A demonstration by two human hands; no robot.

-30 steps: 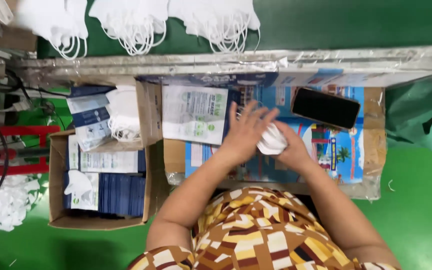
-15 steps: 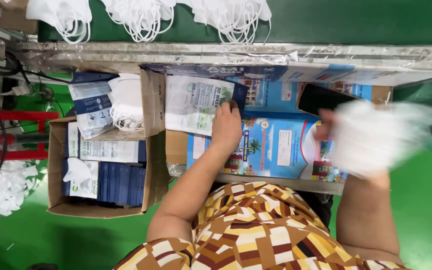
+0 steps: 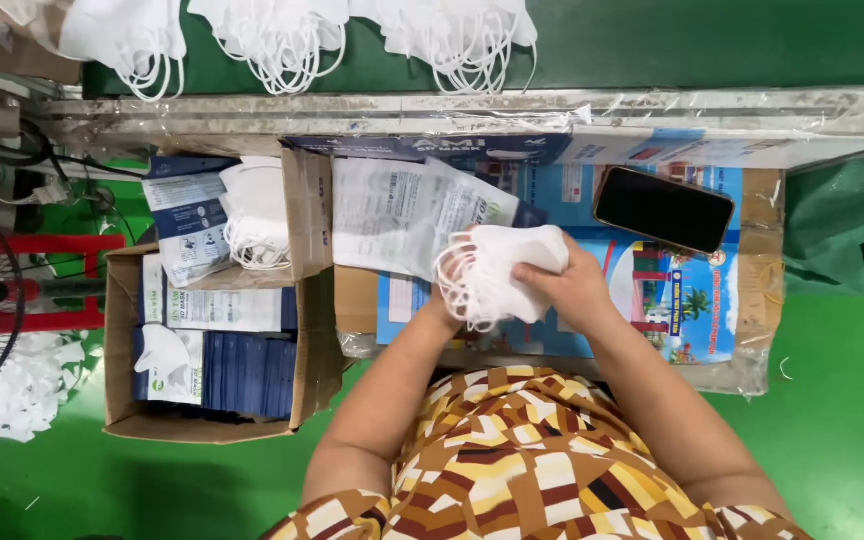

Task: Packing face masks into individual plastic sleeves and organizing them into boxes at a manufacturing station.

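Now, from the left: the cardboard box (image 3: 122, 345) sits packed with blue and white packets, untouched. Next, the printed clear pouch (image 3: 392, 215) lies flat on the work surface. Over its right edge is the stack of white masks (image 3: 497, 270), ear loops dangling leftward. The left hand (image 3: 447, 308) is tucked under the stack; I cannot tell its grip. The right hand (image 3: 572, 290) clamps the stack, thumb on top. To my eye, masks are being gathered over the pouch, and loose loops call for a firm squeeze. Half a second ago the right hand was out wide, the left flat on the pouch. The black phone (image 3: 664, 210) hasn't budged.
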